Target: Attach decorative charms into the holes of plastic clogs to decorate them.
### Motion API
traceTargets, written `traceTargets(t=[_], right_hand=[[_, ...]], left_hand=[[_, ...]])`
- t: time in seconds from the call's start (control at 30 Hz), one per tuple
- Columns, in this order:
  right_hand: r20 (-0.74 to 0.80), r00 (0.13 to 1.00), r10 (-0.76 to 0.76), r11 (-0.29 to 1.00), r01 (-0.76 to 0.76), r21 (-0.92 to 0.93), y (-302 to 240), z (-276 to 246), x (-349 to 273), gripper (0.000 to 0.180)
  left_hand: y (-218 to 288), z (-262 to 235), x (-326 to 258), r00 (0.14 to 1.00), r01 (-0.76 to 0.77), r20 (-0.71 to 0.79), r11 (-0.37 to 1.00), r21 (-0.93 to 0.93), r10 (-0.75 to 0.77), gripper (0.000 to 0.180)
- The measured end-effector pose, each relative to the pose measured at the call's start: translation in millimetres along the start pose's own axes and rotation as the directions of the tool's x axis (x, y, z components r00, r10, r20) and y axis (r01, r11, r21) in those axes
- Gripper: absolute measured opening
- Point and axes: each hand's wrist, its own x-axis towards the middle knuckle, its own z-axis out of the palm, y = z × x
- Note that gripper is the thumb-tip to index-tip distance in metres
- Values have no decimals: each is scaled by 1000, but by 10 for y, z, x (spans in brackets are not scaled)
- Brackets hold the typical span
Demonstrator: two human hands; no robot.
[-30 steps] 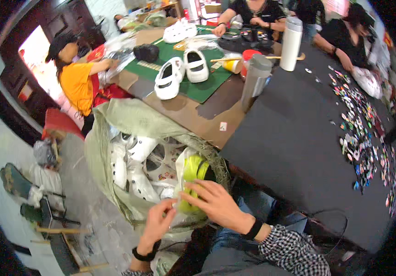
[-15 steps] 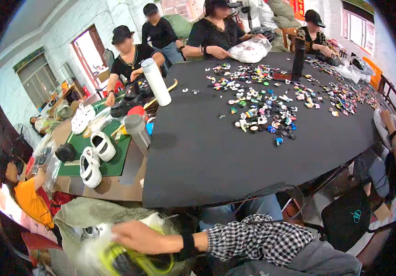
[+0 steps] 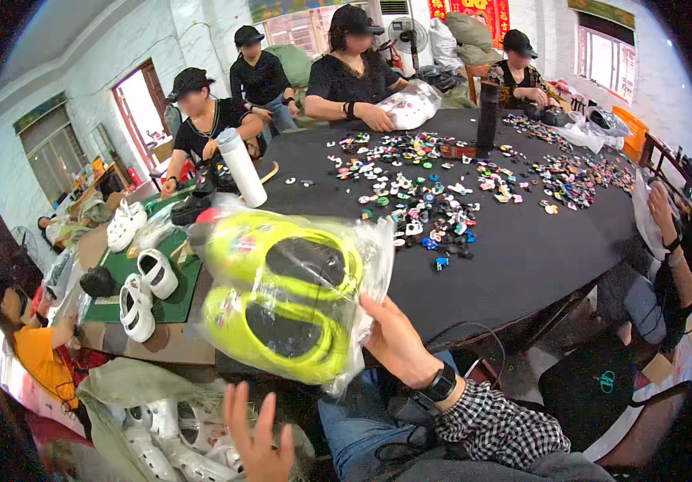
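Two lime shoes point(image 3: 272, 296) in one clear bag point(image 3: 374, 253), right fingers point(image 3: 381, 316) tight on it, left fingers point(image 3: 264, 422) apart, empty

Dark bottle point(image 3: 487, 119) on a black tabletop point(image 3: 539, 233), fan point(image 3: 407, 34) and orange bin point(image 3: 634, 130) beyond.

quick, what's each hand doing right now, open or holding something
Left hand: open, fingers spread, holding nothing.
Right hand: closed on the edge of a clear bag with yellow-green shoes inside.
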Motion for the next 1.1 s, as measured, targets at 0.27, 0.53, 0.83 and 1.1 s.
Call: traceTargets(t=[0.27,0.53,0.83,1.1], right_hand=[[-51,998,-49,976,36,-215,-100,-222,-138,20],[145,988,42,885,31,-465,-53,-328,-365,41],[87,996,12,844,37,-535,-28,-307,-293,40],[130,991,-22,771,100,-629,-202,-306,-258,33]], left_hand=[[117,601,187,989,150,71,843,-517,-133,39],[129,733,96,993,35,-91,901,-433,-82,37],[314,662,194,954,128,-140,786,-605,-263,43],[286,682,152,978,89,-122,864,-496,-170,26]])
